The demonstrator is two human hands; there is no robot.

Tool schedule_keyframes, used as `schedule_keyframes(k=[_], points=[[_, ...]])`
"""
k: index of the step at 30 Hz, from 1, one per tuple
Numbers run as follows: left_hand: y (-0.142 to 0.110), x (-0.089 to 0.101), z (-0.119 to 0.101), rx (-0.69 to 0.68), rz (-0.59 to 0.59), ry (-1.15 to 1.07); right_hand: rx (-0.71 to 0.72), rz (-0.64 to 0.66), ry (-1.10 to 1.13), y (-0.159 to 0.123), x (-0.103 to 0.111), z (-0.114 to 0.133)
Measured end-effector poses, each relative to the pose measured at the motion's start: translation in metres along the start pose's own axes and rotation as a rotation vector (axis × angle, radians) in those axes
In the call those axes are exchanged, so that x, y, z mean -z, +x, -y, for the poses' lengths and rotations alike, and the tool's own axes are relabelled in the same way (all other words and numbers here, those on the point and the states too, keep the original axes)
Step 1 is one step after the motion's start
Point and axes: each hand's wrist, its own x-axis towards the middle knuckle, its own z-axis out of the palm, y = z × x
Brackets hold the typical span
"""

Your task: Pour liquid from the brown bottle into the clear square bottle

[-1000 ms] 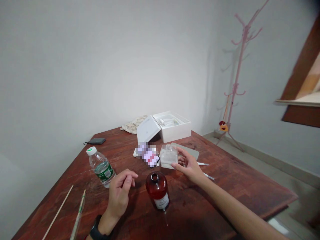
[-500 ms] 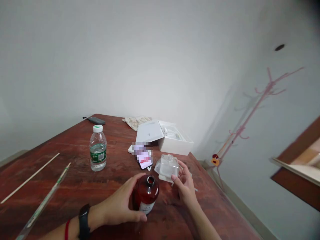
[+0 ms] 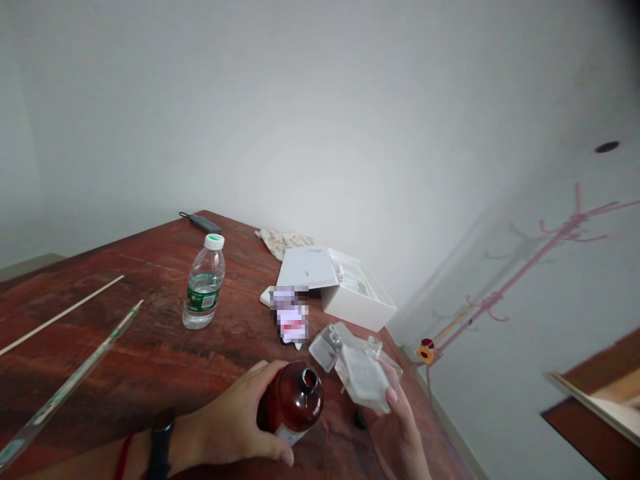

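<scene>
My left hand (image 3: 235, 420) is wrapped round an amber bottle (image 3: 295, 398) with a pale label, whose uncapped mouth faces up. In my right hand (image 3: 400, 427), thumb in front, is a clear flat square bottle (image 3: 365, 373) with a short neck, held tilted. A second clear square bottle (image 3: 326, 347) lies behind it on the table, partly covered by it. Beneath the right hand a small dark round thing (image 3: 360, 419) shows on the wood; its kind I cannot make out. Both hands keep their bottles apart.
A phone (image 3: 293, 323) lies beyond the bottles, with an open white box (image 3: 357, 303) behind it. To the left stand a water bottle (image 3: 204, 287), a thin stick (image 3: 63, 313) and a wrapped stick (image 3: 75, 378). A grey case (image 3: 205, 223) and a cloth (image 3: 283, 241) are farther back.
My right hand has raised the clear square bottle and drawn it right and nearer, uncovering the second one. The left hand still grips the amber bottle, now slightly tilted in view. The camera has tilted.
</scene>
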Motion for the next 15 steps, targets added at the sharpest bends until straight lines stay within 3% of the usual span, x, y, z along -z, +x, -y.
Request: schedule_keyframes(k=[8, 12, 15], points=[[0.001, 0.005, -0.016, -0.001, -0.023, 0.038, -0.143, 0.07, 0.121, -0.003, 0.004, 0.028], [0.003, 0.012, -0.03, 0.0, -0.047, -0.012, -0.131, 0.12, 0.033, 0.004, 0.003, 0.037], [0.004, 0.017, -0.047, 0.016, 0.005, -0.09, -0.151, 0.177, 0.001, 0.011, 0.002, 0.037]])
